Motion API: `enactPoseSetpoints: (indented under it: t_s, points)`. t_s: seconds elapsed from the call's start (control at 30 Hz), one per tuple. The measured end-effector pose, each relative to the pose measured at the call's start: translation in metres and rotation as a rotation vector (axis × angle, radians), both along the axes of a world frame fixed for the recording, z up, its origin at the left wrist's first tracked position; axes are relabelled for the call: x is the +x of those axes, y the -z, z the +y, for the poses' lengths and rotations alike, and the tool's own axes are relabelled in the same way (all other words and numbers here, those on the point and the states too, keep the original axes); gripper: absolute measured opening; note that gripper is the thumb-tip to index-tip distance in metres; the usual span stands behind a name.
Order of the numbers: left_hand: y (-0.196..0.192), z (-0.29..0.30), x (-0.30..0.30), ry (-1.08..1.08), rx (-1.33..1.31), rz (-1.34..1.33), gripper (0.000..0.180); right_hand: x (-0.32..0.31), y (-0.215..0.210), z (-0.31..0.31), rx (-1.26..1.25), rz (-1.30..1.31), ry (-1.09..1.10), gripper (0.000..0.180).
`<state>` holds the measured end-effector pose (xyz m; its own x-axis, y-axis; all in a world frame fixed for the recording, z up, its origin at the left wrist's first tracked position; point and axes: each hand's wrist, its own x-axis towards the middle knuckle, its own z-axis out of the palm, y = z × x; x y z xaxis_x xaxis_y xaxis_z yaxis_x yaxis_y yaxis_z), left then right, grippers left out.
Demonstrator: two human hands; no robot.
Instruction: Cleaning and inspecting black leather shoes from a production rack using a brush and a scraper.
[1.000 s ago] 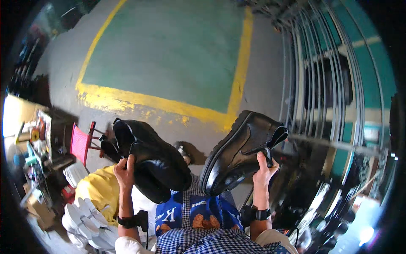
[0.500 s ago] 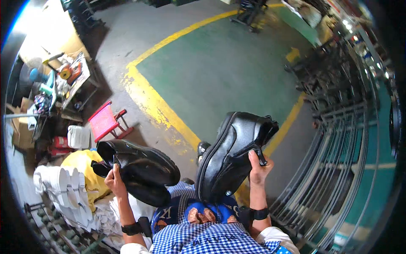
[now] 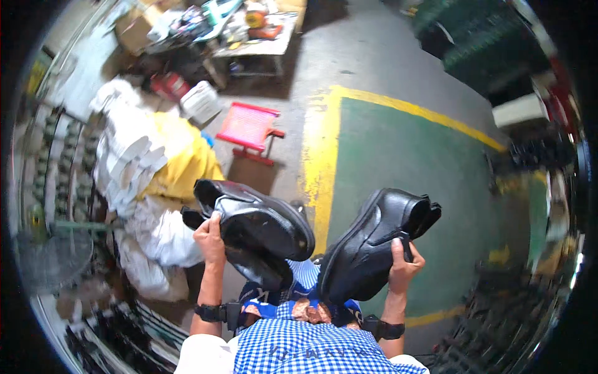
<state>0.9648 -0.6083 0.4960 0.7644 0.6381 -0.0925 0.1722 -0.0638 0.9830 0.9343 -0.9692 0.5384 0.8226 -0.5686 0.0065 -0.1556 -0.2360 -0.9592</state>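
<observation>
My left hand [image 3: 212, 243] is closed on the heel end of a pair of black shoes [image 3: 265, 215]. One lies partly over the other, and their toes point to the right. On the other side, my right hand [image 3: 406, 265] grips black footwear [image 3: 367, 243] by its collar, thumb on the near side. Its sole faces left and its toe hangs down toward my apron [image 3: 305, 349]. Two edges show at its top, but I cannot tell whether a second shoe hides behind it. Both hands hold their loads up in front of my waist, apart from each other.
A red stool [image 3: 248, 126] stands ahead to the left, near a white canister [image 3: 200, 101] and a cluttered table [image 3: 286, 37]. White bundles [image 3: 165, 230] and yellow cloth [image 3: 184, 156] are piled at left. Dark racks [image 3: 106, 330] stand at lower left. A yellow line [image 3: 321, 162] borders the green floor.
My view has swung to the left, so the stool and bundles sit nearer the middle and the railed rack at right has left view. Both hands keep their hold on the shoes.
</observation>
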Motion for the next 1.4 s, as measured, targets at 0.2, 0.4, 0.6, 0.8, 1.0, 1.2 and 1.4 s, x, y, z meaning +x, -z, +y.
enactPoseSetpoints:
  t_s: [0.2,0.4,0.6,0.8,1.0,1.2,1.4]
  points:
    - [0.016,0.029,0.042,-0.241,-0.092,-0.057,0.040,0.102,0.020,0.030,0.078,0.070,-0.151,0.013]
    - [0.017,0.053,0.104,-0.226,0.077,-0.013,0.042,0.213,0.030,0.062,0.050,0.130,-0.261,0.012]
    - [0.006,0.069,0.177,-0.269,0.185,0.043,0.044,0.320,0.033,0.090,-0.006,0.041,-0.446,0.013]
    - [0.018,0.058,0.217,-0.485,0.205,0.152,0.042,0.430,0.049,0.106,0.039,0.042,-0.663,0.010]
    - [0.039,0.011,0.236,-0.793,0.257,0.375,0.041,0.539,0.100,0.129,-0.094,0.066,-1.017,0.013]
    - [0.072,-0.039,0.232,-1.128,0.132,0.446,0.042,0.606,0.156,0.198,-0.456,-0.142,-1.503,0.033]
    - [0.111,-0.069,0.234,-1.313,-0.068,0.475,0.038,0.630,0.231,0.301,-0.728,-0.376,-1.929,0.030]
